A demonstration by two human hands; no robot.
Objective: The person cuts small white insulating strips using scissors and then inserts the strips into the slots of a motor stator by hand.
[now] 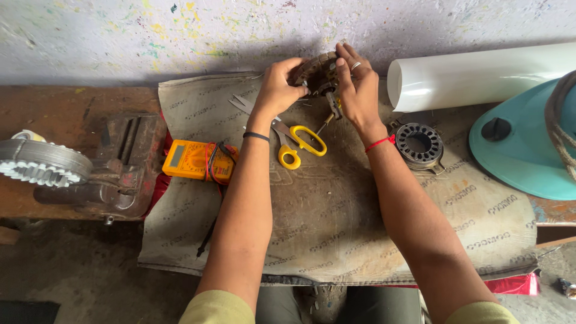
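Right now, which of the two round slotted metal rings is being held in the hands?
The stator ring up by the wall, gripped between left hand and right hand. The other ring lies untouched on the cloth, right of the right wrist.

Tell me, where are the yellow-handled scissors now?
In the head view, the scissors lie on the sacking mat between the forearms, just right of the yellow multimeter.
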